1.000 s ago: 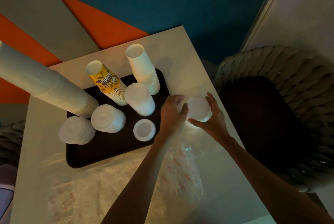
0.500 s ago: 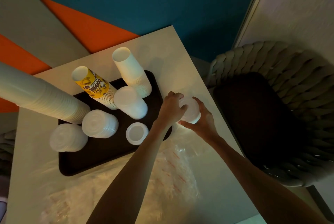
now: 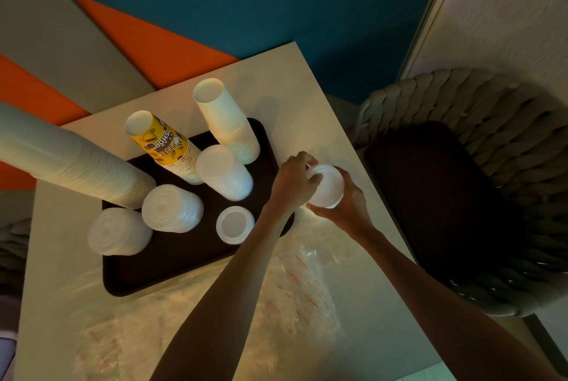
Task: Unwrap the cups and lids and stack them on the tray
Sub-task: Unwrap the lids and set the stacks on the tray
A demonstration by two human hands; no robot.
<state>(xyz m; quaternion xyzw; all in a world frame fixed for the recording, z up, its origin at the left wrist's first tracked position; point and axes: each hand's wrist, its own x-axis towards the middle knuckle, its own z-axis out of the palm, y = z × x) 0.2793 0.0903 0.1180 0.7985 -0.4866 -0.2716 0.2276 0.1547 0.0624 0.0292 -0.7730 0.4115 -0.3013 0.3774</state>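
A dark tray point(image 3: 172, 264) lies on the white table point(image 3: 362, 313). On it stand a yellow printed cup stack point(image 3: 166, 147), a white cup stack point(image 3: 227, 122), a tall white stack point(image 3: 61, 162), several translucent lid stacks point(image 3: 172, 208) and a single small lid point(image 3: 235, 224). Just past the tray's right edge both hands hold a short stack of white lids point(image 3: 327, 187). My right hand point(image 3: 347, 205) cups it from below and the right. My left hand point(image 3: 292, 181) grips its top left rim with curled fingers.
Crumpled clear plastic wrapping point(image 3: 292, 282) with red print lies on the table in front of the tray, under my forearms. A woven chair point(image 3: 479, 184) with a dark seat stands right of the table. Another lid stack point(image 3: 118, 231) sits at the tray's left edge.
The lid stack has stayed between both hands beside the tray's right edge. My left fingers have curled further over its top rim. The camera has shifted slightly.
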